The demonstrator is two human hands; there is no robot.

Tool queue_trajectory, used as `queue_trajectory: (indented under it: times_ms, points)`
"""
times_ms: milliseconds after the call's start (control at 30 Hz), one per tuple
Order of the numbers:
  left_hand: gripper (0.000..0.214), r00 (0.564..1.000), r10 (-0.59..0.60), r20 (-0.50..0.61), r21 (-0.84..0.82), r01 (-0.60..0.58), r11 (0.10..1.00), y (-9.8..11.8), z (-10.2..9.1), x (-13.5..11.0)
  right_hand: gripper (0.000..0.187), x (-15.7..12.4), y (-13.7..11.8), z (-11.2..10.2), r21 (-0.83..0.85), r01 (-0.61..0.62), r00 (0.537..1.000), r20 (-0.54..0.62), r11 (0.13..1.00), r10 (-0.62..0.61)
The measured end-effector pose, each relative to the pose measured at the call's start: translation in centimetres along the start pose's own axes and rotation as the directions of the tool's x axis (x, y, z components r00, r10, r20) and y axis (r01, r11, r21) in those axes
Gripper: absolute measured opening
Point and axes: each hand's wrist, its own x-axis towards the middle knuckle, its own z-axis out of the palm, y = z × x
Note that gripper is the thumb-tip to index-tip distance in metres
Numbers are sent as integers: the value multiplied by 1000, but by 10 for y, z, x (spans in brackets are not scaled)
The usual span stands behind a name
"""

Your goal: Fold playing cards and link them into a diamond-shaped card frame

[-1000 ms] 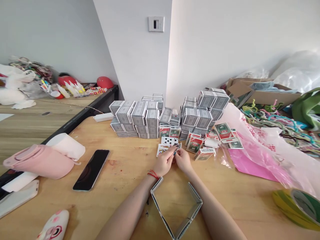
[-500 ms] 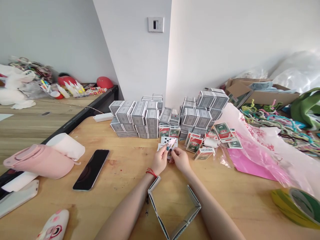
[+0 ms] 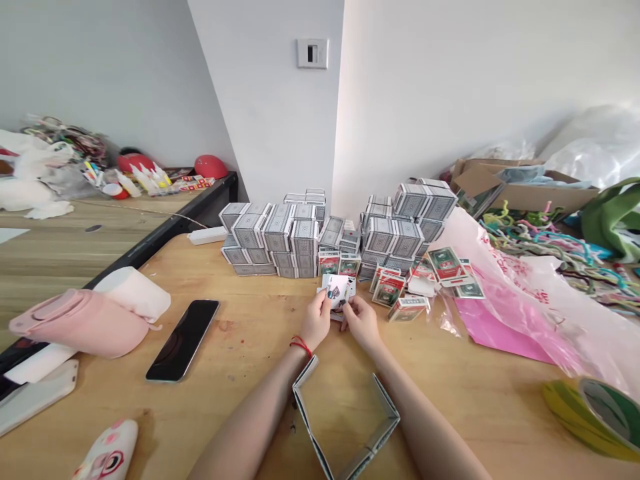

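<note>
My left hand (image 3: 317,320) pinches a playing card (image 3: 338,288), its face with a large dark spade turned toward me. My right hand (image 3: 361,319) is closed at the card's lower right edge, its thumb and finger together there. More face-up cards (image 3: 352,285) lie beneath the held one, partly hidden by it and by my fingers. Between my forearms stands an open angular frame of folded cards (image 3: 320,448) with grey patterned backs. Just beyond my hands are small red and green card boxes (image 3: 329,261).
Blocks built of folded cards stand stacked at the left (image 3: 277,230) and right (image 3: 395,233). A phone (image 3: 183,340) and a pink visor (image 3: 83,323) lie leftward. Yellow tape (image 3: 565,407), a pink plastic sheet (image 3: 505,330) and yarn (image 3: 535,240) are on the right.
The card at my left hand has swung from a tilted, edge-on pose to facing me. My left hand has shifted slightly left; my right hand has barely moved.
</note>
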Motion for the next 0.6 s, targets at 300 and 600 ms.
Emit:
queue_trajectory:
  times_ms: [300, 600]
  points:
    - [30, 997, -73, 32, -237, 79, 968, 5, -3, 4, 37, 8, -4, -20, 456, -245, 924, 377, 856, 64]
    - [31, 997, -45, 70, -212, 58, 975, 8, -5, 0, 36, 7, -1, -15, 345, -220, 934, 344, 912, 96]
